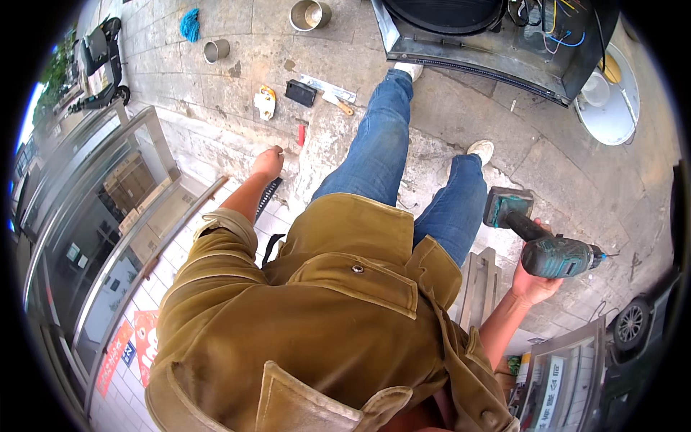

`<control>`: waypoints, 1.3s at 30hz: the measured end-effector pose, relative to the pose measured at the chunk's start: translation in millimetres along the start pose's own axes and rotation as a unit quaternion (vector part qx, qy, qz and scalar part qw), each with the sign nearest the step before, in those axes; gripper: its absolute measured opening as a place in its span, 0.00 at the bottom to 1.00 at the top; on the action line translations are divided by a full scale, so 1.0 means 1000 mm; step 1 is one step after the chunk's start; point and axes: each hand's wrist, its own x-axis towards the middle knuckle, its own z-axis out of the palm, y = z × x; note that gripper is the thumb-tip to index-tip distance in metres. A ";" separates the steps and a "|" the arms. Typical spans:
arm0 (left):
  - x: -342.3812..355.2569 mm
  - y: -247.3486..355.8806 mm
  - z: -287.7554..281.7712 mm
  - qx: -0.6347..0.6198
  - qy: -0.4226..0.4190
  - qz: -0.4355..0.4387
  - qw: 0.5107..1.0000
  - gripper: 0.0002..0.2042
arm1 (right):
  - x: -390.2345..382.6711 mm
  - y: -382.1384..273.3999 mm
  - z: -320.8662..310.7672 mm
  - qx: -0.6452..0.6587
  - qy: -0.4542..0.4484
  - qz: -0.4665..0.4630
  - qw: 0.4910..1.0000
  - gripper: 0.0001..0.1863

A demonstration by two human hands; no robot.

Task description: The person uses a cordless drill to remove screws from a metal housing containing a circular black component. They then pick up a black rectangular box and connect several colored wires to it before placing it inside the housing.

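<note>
So our right hand (534, 286) has its fingers wrapped round the cordless drill (558, 258), out beside our right leg (461, 201), bit (610, 255) pointing off to the right. Our left hand (268, 164) hangs near a small red thing (301, 135); fingers look curled, but we can't tell if they're gripping anything.

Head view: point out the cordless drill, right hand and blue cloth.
Cordless drill (556, 258), head view: motor housing.
Right hand (534, 286), head view: middle of the hand.
Blue cloth (189, 26), head view: middle of the crumpled fabric.
</note>
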 end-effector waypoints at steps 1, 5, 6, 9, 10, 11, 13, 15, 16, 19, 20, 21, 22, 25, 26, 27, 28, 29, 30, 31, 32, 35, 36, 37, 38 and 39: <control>-0.014 0.005 0.024 -0.003 -0.009 -0.022 1.000 0.14 | 0.011 -0.007 0.001 0.038 -0.026 0.015 0.999 0.47; -0.084 0.036 0.131 -0.079 -0.084 -0.048 0.992 0.15 | 0.039 -0.030 -0.015 -0.012 -0.107 0.019 0.994 0.48; -0.097 0.042 0.154 -0.103 -0.096 -0.049 0.989 0.15 | 0.044 -0.033 -0.024 -0.029 -0.112 0.022 0.993 0.47; -0.123 0.049 0.210 -0.149 -0.137 -0.040 0.978 0.16 | 0.058 -0.038 -0.053 -0.093 -0.110 0.027 0.989 0.46; -0.124 0.044 0.234 -0.156 -0.147 -0.043 0.976 0.16 | 0.065 -0.036 -0.064 -0.117 -0.107 0.029 0.987 0.45; -0.129 0.037 0.256 -0.172 -0.154 -0.043 0.972 0.16 | 0.070 -0.033 -0.075 -0.141 -0.101 0.033 0.984 0.45; -0.123 0.042 0.254 -0.181 -0.158 -0.049 0.970 0.16 | 0.088 -0.020 -0.103 -0.193 -0.085 0.025 0.977 0.44; -0.098 0.045 0.256 -0.227 -0.095 -0.071 0.967 0.16 | 0.110 -0.004 -0.140 -0.251 -0.066 0.021 0.965 0.43; -0.083 0.052 0.253 -0.275 -0.031 -0.078 0.958 0.14 | 0.126 0.007 -0.162 -0.278 -0.065 0.024 0.958 0.43; -0.031 0.127 0.175 -0.394 0.186 0.020 0.900 0.14 | 0.181 0.031 -0.243 -0.371 -0.100 0.003 0.923 0.41; -0.021 0.157 0.143 -0.399 0.217 0.109 0.884 0.14 | 0.201 0.038 -0.263 -0.407 -0.109 -0.015 0.907 0.40; -0.014 0.188 0.115 -0.408 0.222 0.192 0.865 0.15 | 0.215 0.046 -0.281 -0.446 -0.107 -0.043 0.887 0.39; -0.010 0.215 0.107 -0.421 0.205 0.267 0.843 0.14 | 0.226 0.055 -0.291 -0.503 -0.104 -0.064 0.856 0.38; 0.010 0.290 0.109 -0.396 0.171 0.470 0.771 0.14 | 0.254 0.075 -0.317 -0.630 -0.069 -0.101 0.767 0.36; 0.016 0.302 0.119 -0.374 0.150 0.488 0.774 0.14 | 0.263 0.078 -0.325 -0.638 -0.055 -0.100 0.761 0.35; 0.023 0.313 0.126 -0.351 0.128 0.507 0.776 0.14 | 0.272 0.081 -0.331 -0.584 -0.039 -0.079 0.807 0.35; 0.032 0.323 0.134 -0.328 0.107 0.527 0.776 0.14 | 0.277 0.083 -0.339 -0.547 -0.022 -0.063 0.834 0.34; 0.041 0.326 0.143 -0.292 0.072 0.532 0.791 0.13 | 0.287 0.085 -0.345 -0.507 -0.004 -0.053 0.860 0.34; 0.044 0.320 0.148 -0.254 0.035 0.529 0.809 0.13 | 0.293 0.089 -0.345 -0.485 0.012 -0.039 0.873 0.34; 0.049 0.314 0.149 -0.210 0.001 0.529 0.822 0.12 | 0.299 0.096 -0.348 -0.440 0.039 -0.023 0.897 0.33; 0.050 0.314 0.152 -0.192 -0.001 0.528 0.827 0.12 | 0.300 0.097 -0.350 -0.396 0.070 -0.008 0.916 0.33; 0.053 0.317 0.155 -0.164 0.022 0.543 0.823 0.12 | 0.317 0.121 -0.339 -0.173 0.179 0.086 0.965 0.31; 0.058 0.318 0.151 -0.163 0.024 0.558 0.813 0.13 | 0.319 0.124 -0.348 -0.164 0.166 0.089 0.968 0.30; 0.065 0.318 0.149 -0.152 0.026 0.564 0.811 0.13 | 0.322 0.121 -0.373 -0.253 0.141 0.040 0.956 0.30; 0.075 0.321 0.147 -0.144 0.030 0.579 0.802 0.13 | 0.328 0.113 -0.405 -0.342 0.122 -0.019 0.932 0.29; 0.084 0.324 0.146 -0.129 0.036 0.587 0.799 0.13 | 0.331 0.120 -0.414 -0.333 0.117 -0.016 0.935 0.29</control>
